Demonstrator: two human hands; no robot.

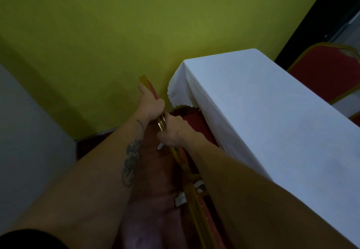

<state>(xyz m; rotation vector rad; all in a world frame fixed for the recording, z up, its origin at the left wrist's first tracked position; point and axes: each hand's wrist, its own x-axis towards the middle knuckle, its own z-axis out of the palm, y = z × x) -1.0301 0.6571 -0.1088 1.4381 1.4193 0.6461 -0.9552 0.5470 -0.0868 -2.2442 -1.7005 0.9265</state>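
A chair with a gold metal frame (191, 192) and red padding stands edge-on between my arms, close beside the table. My left hand (151, 105) grips the top of the chair's back, where the red cushion edge (151, 88) shows. My right hand (173, 131) grips the gold frame just below the left hand. White caps on the chair's legs (180, 200) show lower down. Most of the seat is hidden by my right forearm.
A table under a white cloth (263, 112) fills the right side, its corner near my hands. A second red and gold chair (327, 73) stands behind it. A yellow-green wall (136, 24) is directly ahead, a white wall at left, reddish floor (152, 200) below.
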